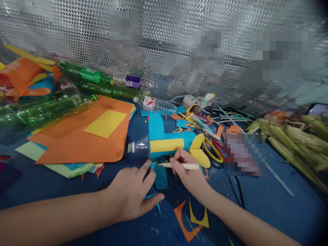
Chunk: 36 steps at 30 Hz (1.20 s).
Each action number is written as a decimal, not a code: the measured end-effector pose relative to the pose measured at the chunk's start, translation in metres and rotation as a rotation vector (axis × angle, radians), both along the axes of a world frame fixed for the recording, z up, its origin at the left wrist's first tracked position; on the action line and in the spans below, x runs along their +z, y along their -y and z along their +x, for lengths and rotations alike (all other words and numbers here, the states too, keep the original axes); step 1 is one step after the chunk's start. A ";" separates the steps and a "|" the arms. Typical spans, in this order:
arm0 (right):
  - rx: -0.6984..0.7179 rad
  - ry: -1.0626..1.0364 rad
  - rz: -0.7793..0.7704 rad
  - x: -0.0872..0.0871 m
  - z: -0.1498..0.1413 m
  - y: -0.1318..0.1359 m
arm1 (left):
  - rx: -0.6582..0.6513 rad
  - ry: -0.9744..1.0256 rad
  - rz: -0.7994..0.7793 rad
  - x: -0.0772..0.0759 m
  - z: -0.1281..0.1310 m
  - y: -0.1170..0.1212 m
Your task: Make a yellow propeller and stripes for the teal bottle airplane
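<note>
A plastic bottle (141, 147) wrapped in blue paper lies on its side, its capped neck pointing left. A yellow strip (166, 145) runs along it, blue paper wings (156, 127) stick out on both sides, and yellow petal-shaped pieces (198, 155) sit at its right end. My right hand (188, 171) grips a white marker (183, 166), whose tip is at the near blue wing (161, 177). My left hand (133, 191) is open, fingers apart, its index fingertip by the bottle's lower edge and the near wing. Whether that fingertip presses on the paper I cannot tell.
Stacked coloured paper (84, 143) lies left, with green bottles (51, 107) behind. A clear bottle (164, 106), scissors (214, 150) and paper scraps (188, 222) surround the work. Corn husks (294, 136) lie right; a perforated metal screen (164, 20) stands behind the blue table (256, 212).
</note>
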State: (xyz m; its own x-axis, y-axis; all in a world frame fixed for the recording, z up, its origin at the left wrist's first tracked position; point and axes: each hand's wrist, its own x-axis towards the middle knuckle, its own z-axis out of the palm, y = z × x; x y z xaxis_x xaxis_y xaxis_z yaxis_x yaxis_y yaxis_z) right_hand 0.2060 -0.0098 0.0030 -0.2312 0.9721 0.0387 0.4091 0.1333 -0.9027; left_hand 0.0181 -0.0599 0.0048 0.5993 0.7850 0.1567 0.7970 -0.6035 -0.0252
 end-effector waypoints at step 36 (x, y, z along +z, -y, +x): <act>0.056 -0.060 -0.028 -0.003 0.001 0.000 | -0.003 -0.002 0.008 -0.004 -0.001 0.001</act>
State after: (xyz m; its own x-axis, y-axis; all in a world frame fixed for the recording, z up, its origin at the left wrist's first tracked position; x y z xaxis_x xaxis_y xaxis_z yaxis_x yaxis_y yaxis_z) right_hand 0.2066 -0.0094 0.0003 -0.2836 0.9586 0.0267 0.3471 0.1285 -0.9290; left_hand 0.0173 -0.0609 0.0009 0.6019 0.7820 0.1619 0.7952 -0.6055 -0.0319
